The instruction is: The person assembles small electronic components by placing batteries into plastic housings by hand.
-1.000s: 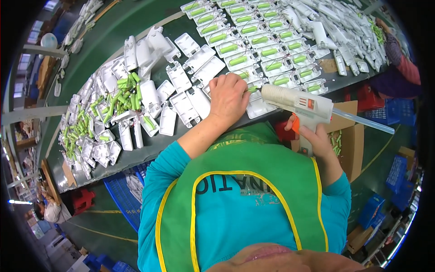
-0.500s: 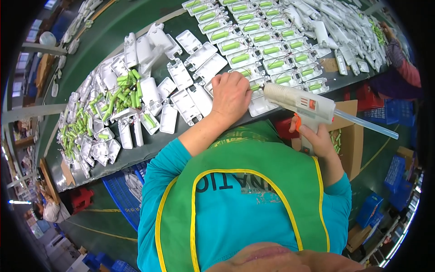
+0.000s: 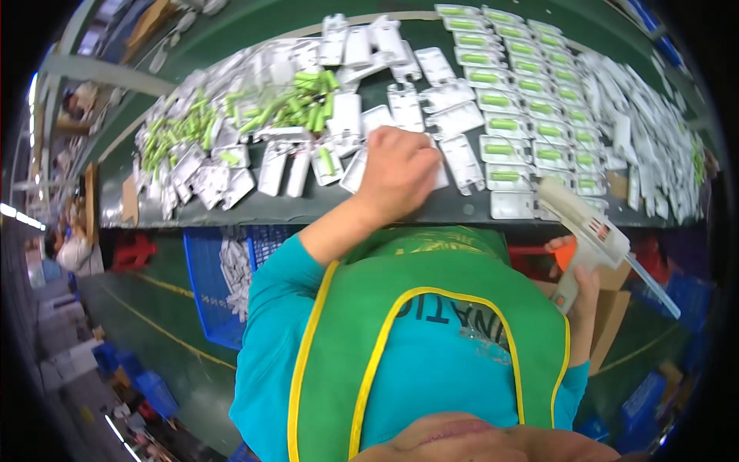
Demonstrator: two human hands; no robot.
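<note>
My right hand [image 3: 583, 286] grips a white hot glue gun [image 3: 596, 235] by its handle, fingers at the orange trigger. A clear glue stick [image 3: 654, 286] juts from its back. The gun's nozzle points at the lower end of the rows of white plastic casings [image 3: 512, 205], most of which hold a green cylindrical battery [image 3: 504, 176]. My left hand [image 3: 402, 173] is curled, knuckles up, over loose casings near the table's front edge. Its fingertips are hidden, so what they hold cannot be made out. Beside it lies an open white casing [image 3: 462, 163].
Left on the table [image 3: 308, 208] is a pile of green batteries [image 3: 308, 100] among white casings. More white parts [image 3: 639, 138] are heaped at the right. Below the table stand a blue crate [image 3: 212, 296] with white parts and a cardboard box [image 3: 610, 319].
My left hand has left the battery rows for the loose casings to their left. The glue gun has tilted more upright and drawn back from the row. The whole view has turned.
</note>
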